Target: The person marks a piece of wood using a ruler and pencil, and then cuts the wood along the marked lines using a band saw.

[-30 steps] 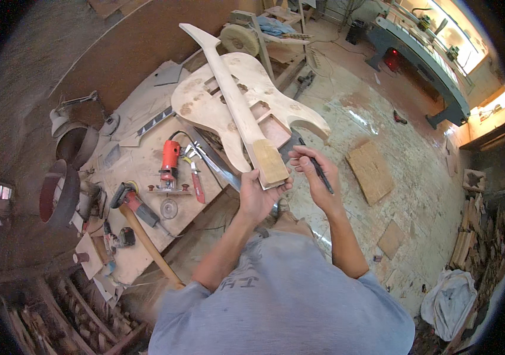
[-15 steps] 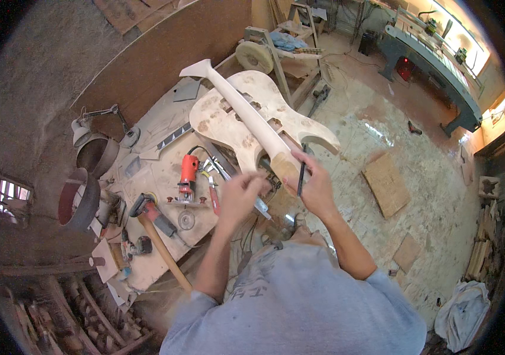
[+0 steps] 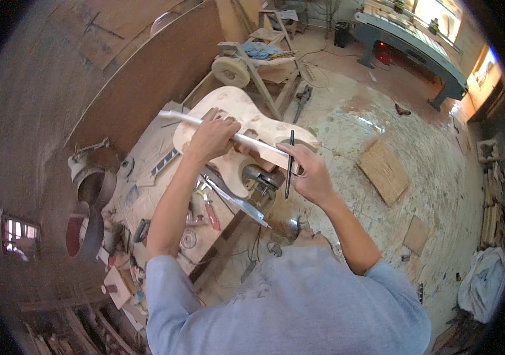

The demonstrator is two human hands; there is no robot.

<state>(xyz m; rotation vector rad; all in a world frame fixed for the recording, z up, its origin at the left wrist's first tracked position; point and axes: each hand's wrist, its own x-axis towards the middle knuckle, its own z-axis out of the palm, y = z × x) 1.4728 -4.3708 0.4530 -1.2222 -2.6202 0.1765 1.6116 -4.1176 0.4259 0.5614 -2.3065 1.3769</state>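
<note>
An unfinished pale wooden guitar neck (image 3: 264, 148) is turned edge-up across a guitar body (image 3: 220, 102). My left hand (image 3: 212, 136) is closed around the neck near its middle. At the heel end, my right hand (image 3: 310, 173) grips the neck. A slim black pencil (image 3: 291, 163) is also held between that hand's fingers, point downward. The body, with cut-out cavities, rests over the bench edge with a metal clamp or vise (image 3: 266, 182) below it. Whether the neck touches the body is hard to tell.
On the bench to the left lie a metal caliper or ruler (image 3: 237, 201), a red-handled tool (image 3: 211, 214) and a desk lamp (image 3: 79, 168). Sanding drums (image 3: 85, 231) stand beyond. A wooden board (image 3: 384, 173) lies on the floor, right. A machine table (image 3: 412, 50) stands far right.
My left hand has moved up and forward and taken hold of the neck. The neck has been rolled onto its edge, its headstock end swinging left and nearer. The right hand keeps the pencil.
</note>
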